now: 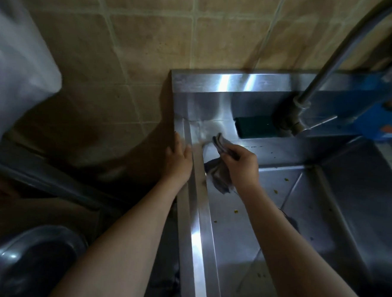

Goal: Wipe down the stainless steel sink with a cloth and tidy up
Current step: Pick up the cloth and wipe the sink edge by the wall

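Head view: left hand (179, 157) lies flat, palm down, fingers straight, on the left rim of the sink (197, 233), holding nothing. Right hand (242, 164) is over the basin's back-left corner, its grip closed around a bunched grey cloth (218, 176); cloth ends stick out above and below the fist. Both forearms are stretched forward. A green sponge (254, 128) sits on the back ledge beside the tap (300, 108).
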`<state>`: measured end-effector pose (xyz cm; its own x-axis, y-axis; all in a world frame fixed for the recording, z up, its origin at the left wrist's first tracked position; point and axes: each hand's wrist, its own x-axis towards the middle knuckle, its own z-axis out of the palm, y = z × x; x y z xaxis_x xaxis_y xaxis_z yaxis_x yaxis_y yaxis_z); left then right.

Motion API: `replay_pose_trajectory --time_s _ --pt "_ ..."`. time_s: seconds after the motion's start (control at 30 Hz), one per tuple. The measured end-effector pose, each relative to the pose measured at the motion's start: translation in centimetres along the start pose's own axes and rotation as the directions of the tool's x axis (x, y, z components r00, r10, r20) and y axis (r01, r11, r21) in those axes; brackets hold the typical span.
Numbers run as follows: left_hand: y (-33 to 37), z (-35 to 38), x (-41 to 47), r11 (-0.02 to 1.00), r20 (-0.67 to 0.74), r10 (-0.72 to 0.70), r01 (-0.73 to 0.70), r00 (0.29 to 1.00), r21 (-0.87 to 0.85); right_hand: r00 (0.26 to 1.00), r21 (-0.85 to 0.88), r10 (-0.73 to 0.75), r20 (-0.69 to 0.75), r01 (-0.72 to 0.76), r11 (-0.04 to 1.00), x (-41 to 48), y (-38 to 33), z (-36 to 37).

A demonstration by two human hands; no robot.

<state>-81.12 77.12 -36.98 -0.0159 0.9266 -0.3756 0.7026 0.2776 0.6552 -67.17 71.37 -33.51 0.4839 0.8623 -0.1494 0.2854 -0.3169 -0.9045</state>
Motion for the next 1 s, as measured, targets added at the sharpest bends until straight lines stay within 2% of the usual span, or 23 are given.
replay_pose_trajectory --time_s 0.1,0.2,0.3,0.6,0.87,1.0 --pt "-0.3 -0.8 -1.3 0.999 0.031 0.049 -0.048 0.998 -0.015 0.999 0.141 0.027 -0.024 -0.024 0.99 -1.9 0.0 -1.5" --pt "-0.3 -1.3 -4.1 0.98 -0.005 0.157 -0.156 0.988 -0.125 0.997 0.224 0.027 -0.066 -0.011 0.974 -4.0 0.0 -3.2" --pt "-0.1 -1.8 -7.2 0.96 0.001 0.232 -0.229 0.973 -0.164 0.996 0.285 0.018 -0.092 0.009 0.959 -6.4 -0.3 -4.9" --pt "0.7 -3.1 -16.9 0.837 -0.031 0.367 -0.344 0.93 -0.426 0.983 0.369 -0.001 -0.182 0.069 0.927 -13.9 -1.8 -10.5" --pt "1.3 -4.0 -24.2 0.739 -0.1 0.423 -0.407 0.901 -0.537 0.975 0.42 -0.038 -0.219 0.129 0.898 -19.6 -2.8 -15.2" --pt "1.0 -3.7 -27.8 0.721 -0.13 0.425 -0.422 0.896 -0.55 0.976 0.42 -0.077 -0.204 0.158 0.894 -22.1 -2.3 -17.2"
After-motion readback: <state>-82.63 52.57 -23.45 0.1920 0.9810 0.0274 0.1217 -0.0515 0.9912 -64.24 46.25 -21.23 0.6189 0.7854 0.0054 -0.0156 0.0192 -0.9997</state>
